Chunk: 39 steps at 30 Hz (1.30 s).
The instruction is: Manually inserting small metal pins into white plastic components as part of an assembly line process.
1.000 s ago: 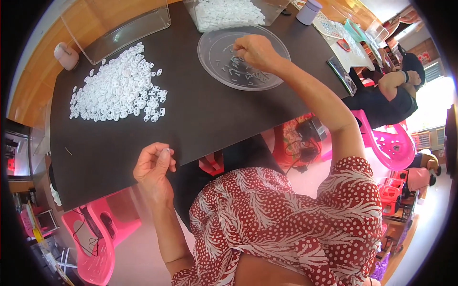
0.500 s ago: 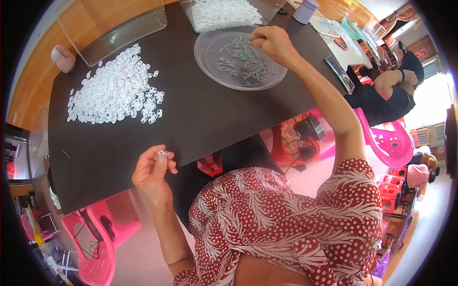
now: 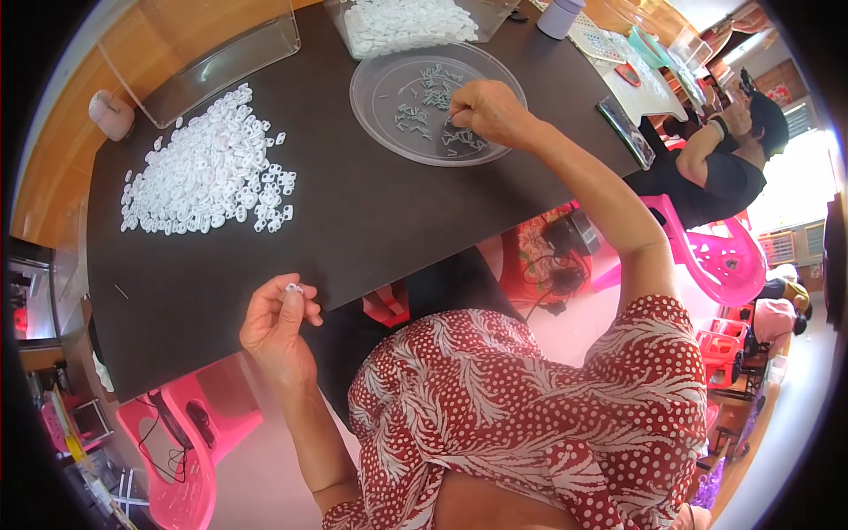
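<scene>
Near the table's front edge, my left hand point(image 3: 281, 320) pinches a small white plastic piece point(image 3: 294, 288) between thumb and fingertips. My right hand point(image 3: 488, 111) reaches over a round clear tray point(image 3: 371, 119), its fingers closed together above scattered small grey pins point(image 3: 436, 93). Whether a pin is between those fingers is too small to make out. A heap of small white oval plastic pieces point(image 3: 208, 168) with holes lies on the dark table to the left of the tray.
Behind the tray stands a clear bin point(image 3: 340, 26) full of white pieces. A phone point(image 3: 625, 132) lies near the right edge, a lilac bottle point(image 3: 560, 16) behind it. An empty clear box point(image 3: 199, 66) rests at the back left. A person point(image 3: 715, 159) sits at the right.
My right hand has come down and toward me, from the tray's far rim to over the pins. My left hand keeps its pinch nearly in place. The view has shifted slightly.
</scene>
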Tool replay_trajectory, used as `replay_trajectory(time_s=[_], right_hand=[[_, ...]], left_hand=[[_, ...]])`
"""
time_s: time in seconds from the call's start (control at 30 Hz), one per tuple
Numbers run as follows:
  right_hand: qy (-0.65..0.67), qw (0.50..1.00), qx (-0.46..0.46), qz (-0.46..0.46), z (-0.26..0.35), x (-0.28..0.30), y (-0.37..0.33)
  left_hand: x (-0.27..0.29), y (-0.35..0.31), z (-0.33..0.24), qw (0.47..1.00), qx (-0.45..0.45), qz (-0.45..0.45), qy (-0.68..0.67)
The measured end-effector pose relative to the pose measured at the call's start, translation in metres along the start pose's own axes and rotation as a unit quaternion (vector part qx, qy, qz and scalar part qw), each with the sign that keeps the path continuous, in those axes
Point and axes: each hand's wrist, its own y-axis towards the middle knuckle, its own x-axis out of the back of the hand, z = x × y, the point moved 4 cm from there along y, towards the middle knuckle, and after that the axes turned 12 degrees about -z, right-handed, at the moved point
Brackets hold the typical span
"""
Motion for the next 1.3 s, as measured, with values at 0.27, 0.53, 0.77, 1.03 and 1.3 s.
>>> replay_trajectory(time_s=[0.27, 0.53, 0.77, 1.03, 1.3], right_hand=[[-0.037, 0.999, 0.008, 0.016, 0.001, -0.013, 0.003], [0.037, 0.996, -0.023, -0.076, 0.014, 0.022, -0.005], [0.159, 0.982, -0.095, -0.042, 0.05, 0.015, -0.011], [0.462, 0.882, -0.071, 0.062, 0.174, -0.03, -0.023], [0.476, 0.864, -0.113, 0.118, 0.207, -0.059, -0.035]], left_hand=[[0.0, 0.0, -0.001, 1.0, 0.009, -0.005, -0.018], [0.003, 0.001, 0.001, 0.998, 0.006, -0.015, -0.06], [-0.01, 0.002, -0.001, 0.994, 0.054, -0.006, -0.098], [-0.021, -0.004, -0.005, 0.991, 0.037, 0.017, -0.126], [-0.012, -0.011, -0.006, 0.993, 0.006, 0.005, -0.115]])
